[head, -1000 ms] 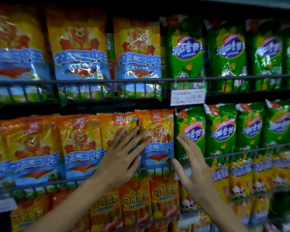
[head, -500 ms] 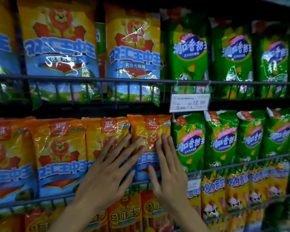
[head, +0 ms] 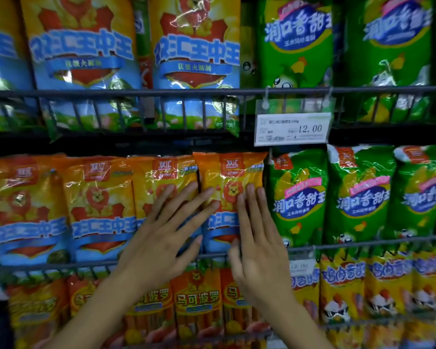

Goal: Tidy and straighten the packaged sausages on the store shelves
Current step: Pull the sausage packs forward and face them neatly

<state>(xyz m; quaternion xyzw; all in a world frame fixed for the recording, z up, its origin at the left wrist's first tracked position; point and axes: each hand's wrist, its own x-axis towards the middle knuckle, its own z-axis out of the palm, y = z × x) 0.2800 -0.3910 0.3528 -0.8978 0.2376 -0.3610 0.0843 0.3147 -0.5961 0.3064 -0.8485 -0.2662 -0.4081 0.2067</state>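
Both hands flat on the goods, fingers straight, nothing clasped: the left hand is spread across the seam between two orange packs on the middle shelf, and the right hand presses its long fingers up the face of the rightmost orange sausage pack, the one with the lion on it. That pack stands upright, its top edge poking a touch higher than its neighbour, the second orange pack, which it overlaps at the left edge. Further left, two more orange packs of the same make stand in the row, shoulder to shoulder. Look at what hems it all in — a dark wire rail runs along the front of this shelf, crossing the packs low down, and both wrists reach over it. Just right of the pressed pack, green sausage packs begin, touching it or nearly so; I cannot tell which. Above, a price tag reading 12.00 hangs from the upper rail, dangling right over the boundary between orange and green. That upper shelf carries large yellow-and-blue packs on the left and large green packs on the right, held behind vertical wire bars. Below the hands, the bottom shelf holds orange stick-sausage packs, partly hidden by the forearms — and yellow packs off to the right, rather blurred.
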